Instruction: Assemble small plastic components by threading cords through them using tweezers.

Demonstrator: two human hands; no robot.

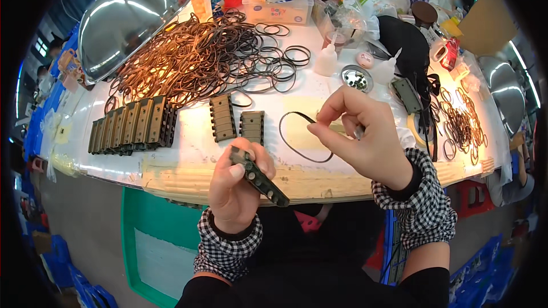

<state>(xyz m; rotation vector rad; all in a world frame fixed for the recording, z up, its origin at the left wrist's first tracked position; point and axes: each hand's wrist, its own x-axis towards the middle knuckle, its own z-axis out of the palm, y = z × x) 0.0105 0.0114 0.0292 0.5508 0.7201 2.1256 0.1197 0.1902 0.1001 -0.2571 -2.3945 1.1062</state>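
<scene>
Our right fingers (317,130) pinch a black loop (302,115), left fingers (236,171) hold a block (264,181), by a bench (191,131) above grey floor (85,208).

And here the left hand (237,194) blots out part of the camouflaged piece (266,184) with its thumb! Now the right hand (365,137): fingertips mask the pinched stretch of black loop (305,116), and a grey glint (358,132) among the curled fingers is too small to name. Those dark bits (358,81) in the round dish (369,83)? Too tiny to tell! The green tray (128,239) disappears behind the checked sleeve (227,248).
</scene>
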